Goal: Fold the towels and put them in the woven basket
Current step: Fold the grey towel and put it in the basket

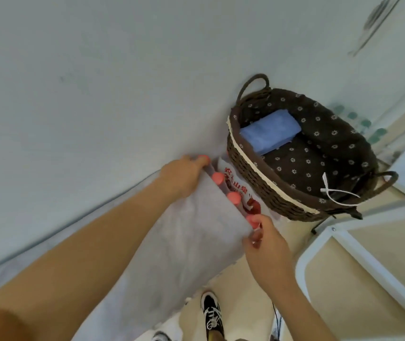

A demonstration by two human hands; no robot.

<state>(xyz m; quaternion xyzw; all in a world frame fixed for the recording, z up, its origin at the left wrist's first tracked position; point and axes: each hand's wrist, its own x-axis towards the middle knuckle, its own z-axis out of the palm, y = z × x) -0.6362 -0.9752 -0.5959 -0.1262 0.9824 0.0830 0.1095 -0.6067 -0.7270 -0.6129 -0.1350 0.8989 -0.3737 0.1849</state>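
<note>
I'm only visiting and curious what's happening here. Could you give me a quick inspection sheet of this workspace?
Surface: pale grey surface, with the grey towel lying over its edge.
Job's things: grey towel held by both hands; blue towel folded inside the woven basket.
Clutter: pack of pink-capped bottles between grey towel and basket.
Grippers: left hand grips the grey towel's far corner; right hand pinches its near corner.
Cables: nothing seen.
Surroundings: white frame, beige floor, black-and-white shoe.
</note>
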